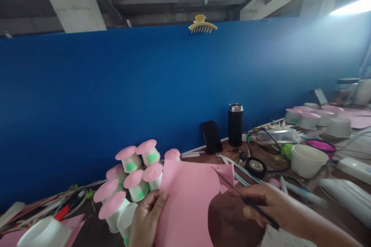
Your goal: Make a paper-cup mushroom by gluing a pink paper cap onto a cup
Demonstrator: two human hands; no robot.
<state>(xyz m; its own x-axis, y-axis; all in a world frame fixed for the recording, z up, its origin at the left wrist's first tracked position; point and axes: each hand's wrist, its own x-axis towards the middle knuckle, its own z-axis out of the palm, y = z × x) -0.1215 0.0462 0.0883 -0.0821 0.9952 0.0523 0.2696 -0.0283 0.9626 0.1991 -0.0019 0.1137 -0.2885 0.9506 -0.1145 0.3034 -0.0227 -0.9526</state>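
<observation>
Cutting pink paper (pixel 188 200) with scissors (pixel 249 201)

Dark scissors (pixel 248 201) cross a curve-edged pink sheet (pixel 187 200), upper right.

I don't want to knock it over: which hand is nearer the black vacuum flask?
Right. Your right hand is in front of the vacuum flask, slightly right; your left hand, holding the pink paper, is farther off, in front and well left.

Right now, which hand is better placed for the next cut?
Likely the right hand: it holds the scissors, blades at the pink sheet, while the left hand grips the sheet's left edge.
</observation>
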